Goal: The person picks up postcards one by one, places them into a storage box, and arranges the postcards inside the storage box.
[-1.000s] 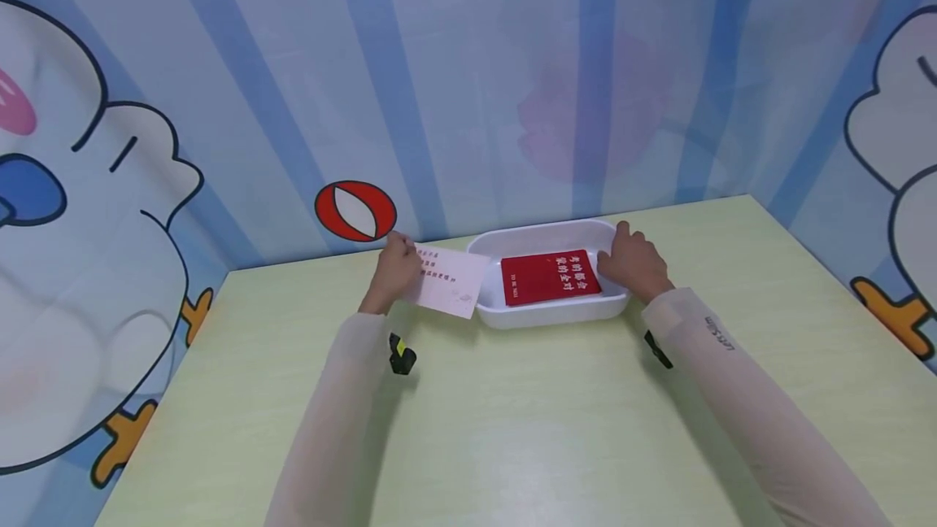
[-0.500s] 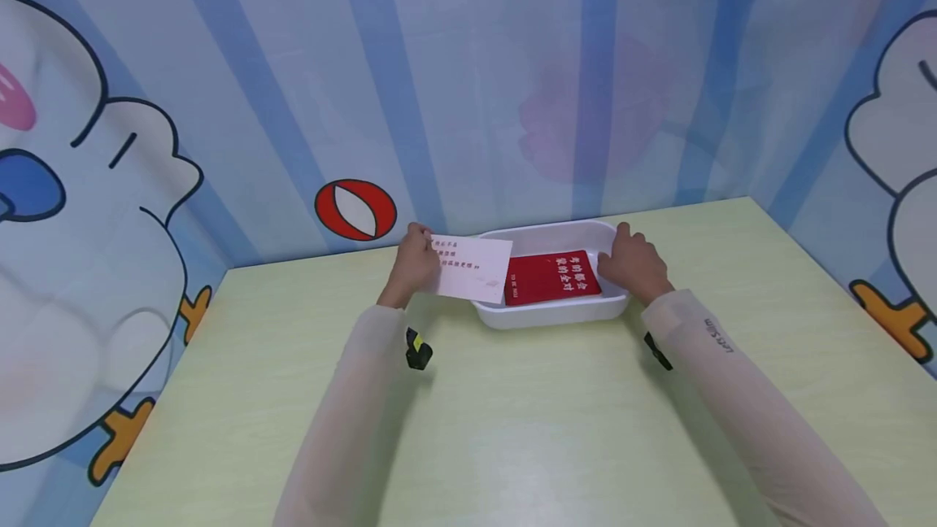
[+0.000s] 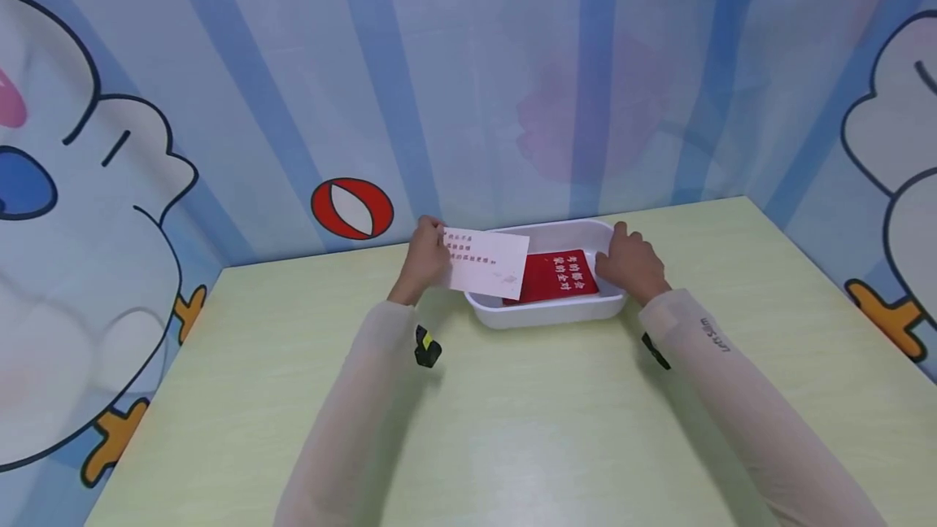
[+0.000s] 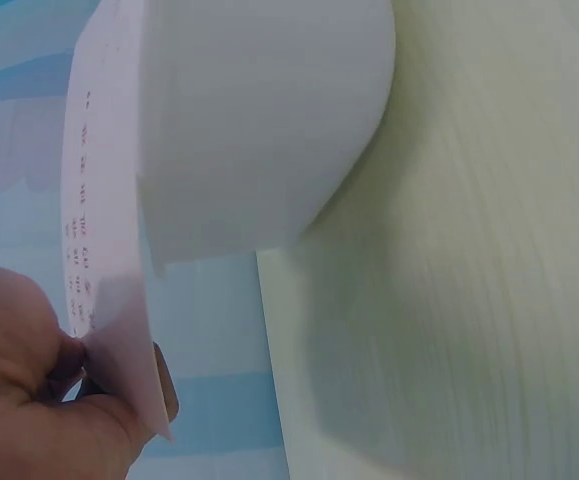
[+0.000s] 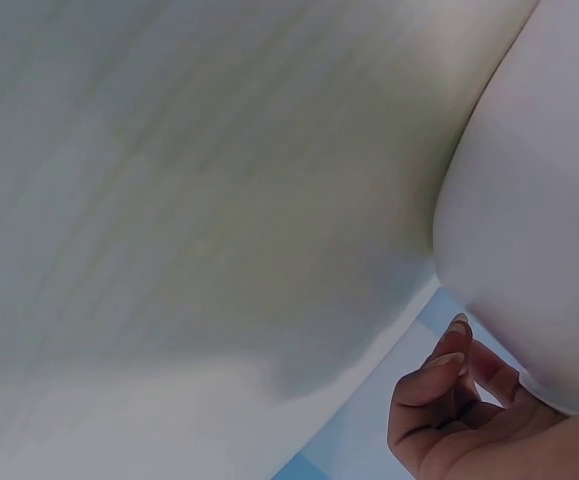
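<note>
My left hand (image 3: 424, 257) pinches a pale pink card (image 3: 485, 262) by its left end. Printed lettering shows on the card's face, and it hangs above the left part of a white plastic basin (image 3: 549, 315). Inside the basin lies a red card or booklet (image 3: 560, 275) with white characters, its left part now covered by the pink one. At the basin's right end my right hand (image 3: 634, 263) grips the rim. In the right wrist view, curled fingers (image 5: 439, 400) show outside the basin wall (image 5: 539, 190). The left wrist view has thumb and fingers on the card (image 4: 114, 200).
The basin stands near the back edge of a pale yellow-green table (image 3: 512, 421). Behind it hangs a blue striped cloth backdrop (image 3: 483, 88) with cartoon figures, which also closes off both sides.
My left hand has carried the pink card rightward and slightly up, from beside the basin to over its left part. My right hand stays on the rim, and the basin keeps its place.
</note>
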`<control>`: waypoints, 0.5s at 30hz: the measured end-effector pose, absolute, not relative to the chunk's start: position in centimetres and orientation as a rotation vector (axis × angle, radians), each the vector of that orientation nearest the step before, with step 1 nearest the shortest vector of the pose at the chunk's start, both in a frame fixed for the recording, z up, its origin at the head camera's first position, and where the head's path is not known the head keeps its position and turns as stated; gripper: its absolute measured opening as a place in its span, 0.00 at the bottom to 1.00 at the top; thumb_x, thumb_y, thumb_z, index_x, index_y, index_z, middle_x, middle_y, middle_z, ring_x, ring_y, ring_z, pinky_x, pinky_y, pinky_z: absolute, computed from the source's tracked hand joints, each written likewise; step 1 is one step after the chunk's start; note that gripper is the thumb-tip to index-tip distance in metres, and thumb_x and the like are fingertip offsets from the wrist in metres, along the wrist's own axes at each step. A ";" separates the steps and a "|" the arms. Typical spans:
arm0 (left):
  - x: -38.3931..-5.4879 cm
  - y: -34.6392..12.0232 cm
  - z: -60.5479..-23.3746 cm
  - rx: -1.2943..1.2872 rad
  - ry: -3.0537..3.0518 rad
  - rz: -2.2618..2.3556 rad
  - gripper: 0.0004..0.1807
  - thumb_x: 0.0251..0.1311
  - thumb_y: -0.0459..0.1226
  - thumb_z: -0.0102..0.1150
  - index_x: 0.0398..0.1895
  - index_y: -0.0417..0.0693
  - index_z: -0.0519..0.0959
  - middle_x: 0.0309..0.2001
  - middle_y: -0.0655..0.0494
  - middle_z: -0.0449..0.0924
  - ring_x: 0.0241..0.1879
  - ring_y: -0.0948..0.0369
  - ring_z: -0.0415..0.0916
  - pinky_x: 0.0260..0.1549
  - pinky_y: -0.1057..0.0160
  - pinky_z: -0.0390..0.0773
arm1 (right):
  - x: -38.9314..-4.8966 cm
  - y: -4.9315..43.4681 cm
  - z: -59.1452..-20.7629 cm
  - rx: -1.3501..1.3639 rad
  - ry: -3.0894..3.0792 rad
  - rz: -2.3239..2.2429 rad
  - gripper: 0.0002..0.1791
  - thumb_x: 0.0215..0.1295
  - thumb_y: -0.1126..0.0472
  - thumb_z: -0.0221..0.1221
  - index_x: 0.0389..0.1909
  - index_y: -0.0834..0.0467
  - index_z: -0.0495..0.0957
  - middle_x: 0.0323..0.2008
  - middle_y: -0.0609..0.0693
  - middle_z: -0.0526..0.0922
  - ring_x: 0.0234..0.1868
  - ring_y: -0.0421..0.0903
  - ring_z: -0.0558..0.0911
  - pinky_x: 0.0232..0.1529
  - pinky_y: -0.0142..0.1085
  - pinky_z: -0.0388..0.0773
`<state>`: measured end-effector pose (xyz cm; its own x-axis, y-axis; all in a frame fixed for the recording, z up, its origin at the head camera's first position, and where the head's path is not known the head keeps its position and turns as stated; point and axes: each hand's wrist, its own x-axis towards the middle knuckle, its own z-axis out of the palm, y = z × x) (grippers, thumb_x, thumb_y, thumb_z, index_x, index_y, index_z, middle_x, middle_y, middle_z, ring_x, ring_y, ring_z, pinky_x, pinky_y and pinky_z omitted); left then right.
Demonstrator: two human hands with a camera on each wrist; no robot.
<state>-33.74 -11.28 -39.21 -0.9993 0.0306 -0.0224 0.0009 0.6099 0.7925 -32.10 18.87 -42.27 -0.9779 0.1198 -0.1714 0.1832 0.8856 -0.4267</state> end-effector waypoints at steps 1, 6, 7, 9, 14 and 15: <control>-33.8 -11.1 -39.2 0.034 2.785 1.382 0.18 0.79 0.36 0.28 0.62 0.35 0.61 0.49 0.39 0.73 0.44 0.53 0.74 0.47 0.58 0.75 | -32.1 18.9 -42.3 0.239 2.915 -0.677 0.38 0.68 0.55 0.54 0.70 0.71 0.51 0.57 0.73 0.69 0.56 0.68 0.75 0.56 0.62 0.77; -34.0 -10.3 -39.5 0.049 2.774 1.392 0.18 0.79 0.35 0.29 0.63 0.36 0.61 0.50 0.40 0.73 0.44 0.53 0.73 0.46 0.58 0.76 | -31.9 18.7 -42.2 0.255 2.917 -0.671 0.38 0.67 0.56 0.55 0.70 0.70 0.52 0.58 0.72 0.69 0.56 0.67 0.75 0.56 0.61 0.77; -34.0 -10.1 -39.6 0.044 2.776 1.383 0.18 0.79 0.35 0.29 0.63 0.36 0.61 0.50 0.40 0.73 0.44 0.54 0.73 0.46 0.58 0.76 | -31.9 18.7 -42.1 0.253 2.916 -0.673 0.38 0.67 0.55 0.55 0.70 0.71 0.51 0.58 0.72 0.69 0.56 0.67 0.75 0.55 0.61 0.77; -34.0 -9.8 -39.6 0.042 2.783 1.379 0.18 0.79 0.35 0.29 0.63 0.37 0.61 0.51 0.40 0.73 0.44 0.53 0.73 0.46 0.58 0.76 | -31.9 18.7 -42.0 0.250 2.914 -0.674 0.38 0.68 0.55 0.54 0.70 0.71 0.51 0.58 0.72 0.70 0.56 0.67 0.76 0.55 0.61 0.78; -33.9 -8.9 -39.5 0.091 2.806 1.364 0.18 0.79 0.35 0.29 0.63 0.36 0.61 0.52 0.39 0.72 0.46 0.52 0.73 0.50 0.55 0.76 | -31.9 18.7 -41.9 0.254 2.909 -0.674 0.37 0.68 0.55 0.54 0.70 0.71 0.52 0.57 0.72 0.70 0.56 0.67 0.76 0.54 0.60 0.78; -33.9 -8.8 -39.5 0.103 2.807 1.358 0.18 0.79 0.35 0.29 0.63 0.36 0.61 0.52 0.38 0.72 0.47 0.52 0.73 0.50 0.55 0.76 | -31.9 18.7 -42.0 0.253 2.908 -0.675 0.37 0.68 0.55 0.54 0.70 0.71 0.52 0.57 0.72 0.70 0.56 0.67 0.76 0.54 0.60 0.78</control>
